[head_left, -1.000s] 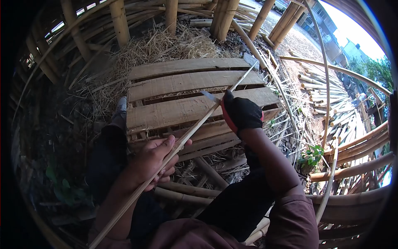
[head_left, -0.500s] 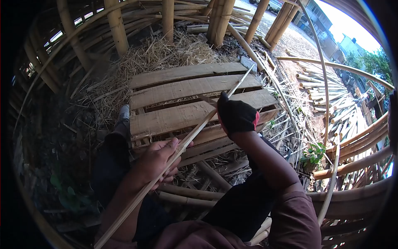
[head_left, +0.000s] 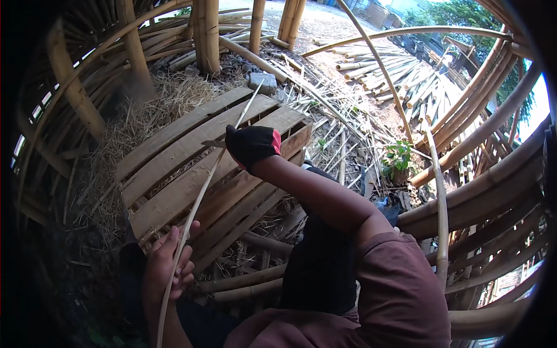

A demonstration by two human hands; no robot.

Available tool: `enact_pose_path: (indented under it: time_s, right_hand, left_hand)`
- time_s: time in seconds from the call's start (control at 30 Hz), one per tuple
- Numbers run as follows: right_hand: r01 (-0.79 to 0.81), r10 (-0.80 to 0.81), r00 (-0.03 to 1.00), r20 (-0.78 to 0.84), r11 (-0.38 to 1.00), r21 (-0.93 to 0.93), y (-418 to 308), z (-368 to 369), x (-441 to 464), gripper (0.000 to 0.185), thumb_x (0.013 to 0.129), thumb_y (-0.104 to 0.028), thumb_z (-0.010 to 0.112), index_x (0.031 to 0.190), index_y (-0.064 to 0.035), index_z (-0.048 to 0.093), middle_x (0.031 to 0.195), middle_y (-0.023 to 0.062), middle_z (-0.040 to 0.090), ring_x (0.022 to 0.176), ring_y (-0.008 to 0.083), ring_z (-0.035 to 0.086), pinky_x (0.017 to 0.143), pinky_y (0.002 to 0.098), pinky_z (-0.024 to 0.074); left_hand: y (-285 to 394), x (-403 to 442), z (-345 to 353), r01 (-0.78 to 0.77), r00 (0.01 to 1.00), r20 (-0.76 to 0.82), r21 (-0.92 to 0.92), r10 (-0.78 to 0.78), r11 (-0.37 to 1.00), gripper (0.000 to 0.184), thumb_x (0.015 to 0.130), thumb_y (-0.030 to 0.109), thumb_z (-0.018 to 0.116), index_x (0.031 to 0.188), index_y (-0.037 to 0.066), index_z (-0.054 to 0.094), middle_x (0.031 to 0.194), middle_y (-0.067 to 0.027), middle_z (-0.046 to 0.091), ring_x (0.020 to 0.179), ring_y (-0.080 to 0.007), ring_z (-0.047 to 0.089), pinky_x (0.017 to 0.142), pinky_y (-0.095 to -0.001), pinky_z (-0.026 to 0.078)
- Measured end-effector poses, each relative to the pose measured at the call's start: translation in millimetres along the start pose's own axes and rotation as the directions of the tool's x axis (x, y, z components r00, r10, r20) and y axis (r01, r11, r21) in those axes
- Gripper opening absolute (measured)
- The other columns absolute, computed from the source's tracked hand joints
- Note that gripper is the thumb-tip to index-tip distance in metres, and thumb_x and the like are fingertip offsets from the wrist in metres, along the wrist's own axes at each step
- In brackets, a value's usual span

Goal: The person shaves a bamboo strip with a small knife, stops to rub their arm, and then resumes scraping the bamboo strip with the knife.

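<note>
The bare left hand [head_left: 169,265] grasps a long, thin, pale bamboo-like strip [head_left: 201,192], thumb above and fingers curled beneath, just off the near edge of the slatted brown wooden platform [head_left: 165,206]. The strip slants over the slats to the far corner, by a grey block [head_left: 263,83]. The right hand [head_left: 252,147], in a black-and-red glove, clasps a short-bladed metal knife [head_left: 213,143] against it. A shallow blade angle and even pressure, left fingers well clear, should work best
</note>
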State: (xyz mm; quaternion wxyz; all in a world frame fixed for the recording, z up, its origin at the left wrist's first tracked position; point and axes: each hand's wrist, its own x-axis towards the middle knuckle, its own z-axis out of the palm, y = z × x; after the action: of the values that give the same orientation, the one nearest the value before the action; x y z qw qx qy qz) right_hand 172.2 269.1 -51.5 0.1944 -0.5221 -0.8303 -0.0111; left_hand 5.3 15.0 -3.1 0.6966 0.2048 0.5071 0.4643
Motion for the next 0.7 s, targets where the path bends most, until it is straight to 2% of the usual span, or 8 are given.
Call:
enact_pose_path:
  time_s: [0.03, 0.07, 0.17, 0.27, 0.4, 0.53, 0.6, 0.7]
  right_hand:
    - [0.029, -0.028, 0.998, -0.062, 0.999, 0.022, -8.4, -14.4, -6.5, 0.049, 0.099, -0.039, 0.039, 0.071, -0.0088, 0.065, 0.061, 0.0131, 0.065, 0.068, 0.0347, 0.068, 0.055, 0.0481, 0.0483]
    - [-0.152, 0.092, 0.97, 0.226, 0.952, 0.264, -23.0, -25.1, -23.4, 0.051, 0.098, -0.042, 0.037, 0.078, -0.0074, 0.068, 0.069, 0.0129, 0.068, 0.073, 0.036, 0.068, 0.063, 0.05, 0.0492]
    - [0.095, -0.127, 0.941, 0.313, 0.989, 0.116, -46.2, -48.9, -52.9, 0.061, 0.1, -0.049, 0.028, 0.087, -0.0074, 0.071, 0.08, 0.0153, 0.07, 0.082, 0.0337, 0.069, 0.073, 0.0473, 0.0519]
    - [-0.121, 0.104, 0.965, 0.243, 0.991, 0.054, 3.5, -17.8, 2.0, 0.052, 0.1, -0.046, 0.033, 0.096, -0.01, 0.07, 0.079, 0.0142, 0.07, 0.072, 0.033, 0.069, 0.06, 0.0469, 0.0522]
    - [0.169, -0.172, 0.983, 0.068, 0.985, 0.042, -44.0, -24.9, -75.9, 0.041, 0.101, -0.04, 0.037, 0.093, -0.0141, 0.067, 0.069, 0.0091, 0.069, 0.063, 0.0303, 0.069, 0.051, 0.0464, 0.0502]
    - [0.064, -0.081, 0.963, 0.259, 0.995, 0.072, -17.0, -20.1, -35.0, 0.035, 0.1, -0.038, 0.04, 0.109, -0.0141, 0.065, 0.073, 0.0093, 0.069, 0.067, 0.0318, 0.07, 0.053, 0.0456, 0.0517]
    - [0.048, -0.035, 0.985, 0.169, 0.996, -0.074, -7.0, -6.5, -30.4, 0.038, 0.1, -0.039, 0.039, 0.11, -0.0133, 0.066, 0.077, 0.0102, 0.07, 0.069, 0.0321, 0.07, 0.054, 0.0453, 0.0517]
    - [0.047, -0.07, 0.968, 0.24, 0.994, 0.101, -54.5, -36.9, -78.6, 0.034, 0.099, -0.034, 0.042, 0.105, -0.0124, 0.068, 0.076, 0.011, 0.069, 0.069, 0.0324, 0.07, 0.053, 0.0467, 0.0508]
  left_hand:
    - [-1.3, 0.4, -0.1, -0.015, 1.0, -0.026, 0.003, 0.015, 1.0, 0.046, 0.107, 0.039, 0.033, 0.131, 0.004, 0.051, 0.044, 0.0039, 0.029, 0.029, -0.0043, 0.024, 0.027, -0.0197, 0.02]
    - [-0.5, 0.7, -0.6, -0.015, 1.0, -0.007, 0.012, 0.015, 1.0, 0.046, 0.107, 0.039, 0.033, 0.131, 0.004, 0.051, 0.044, 0.0039, 0.029, 0.029, -0.0043, 0.024, 0.027, -0.0197, 0.02]
    - [-7.7, -0.4, -9.2, 0.019, 1.0, -0.021, -0.034, -0.02, 0.999, 0.047, 0.107, 0.038, 0.033, 0.132, 0.002, 0.05, 0.045, 0.0026, 0.031, 0.028, -0.0053, 0.027, 0.028, -0.0208, 0.024]
    - [-5.5, -0.9, -9.1, 0.012, 1.0, -0.002, -0.034, -0.012, 0.999, 0.047, 0.106, 0.039, 0.033, 0.131, 0.003, 0.05, 0.044, 0.0028, 0.031, 0.028, -0.0055, 0.026, 0.028, -0.0209, 0.024]
    - [-5.9, 2.5, -8.1, -0.005, 1.0, -0.016, 0.013, 0.005, 1.0, 0.046, 0.107, 0.039, 0.032, 0.131, 0.004, 0.051, 0.044, 0.003, 0.031, 0.029, -0.0051, 0.026, 0.028, -0.0208, 0.024]
    - [-9.9, 5.6, -10.0, 0.018, 1.0, -0.016, -0.006, -0.019, 1.0, 0.046, 0.106, 0.04, 0.033, 0.131, 0.005, 0.051, 0.044, 0.0034, 0.031, 0.029, -0.0055, 0.026, 0.028, -0.0208, 0.024]
    - [-11.3, 7.3, -9.0, 0.016, 1.0, -0.012, -0.01, -0.016, 1.0, 0.046, 0.106, 0.04, 0.033, 0.131, 0.006, 0.051, 0.044, 0.0034, 0.031, 0.029, -0.0056, 0.026, 0.028, -0.0209, 0.025]
    - [-9.0, 12.0, -9.5, 0.012, 0.999, -0.03, -0.007, -0.013, 1.0, 0.046, 0.106, 0.041, 0.033, 0.131, 0.006, 0.052, 0.044, 0.0033, 0.031, 0.029, -0.0057, 0.027, 0.028, -0.0211, 0.025]
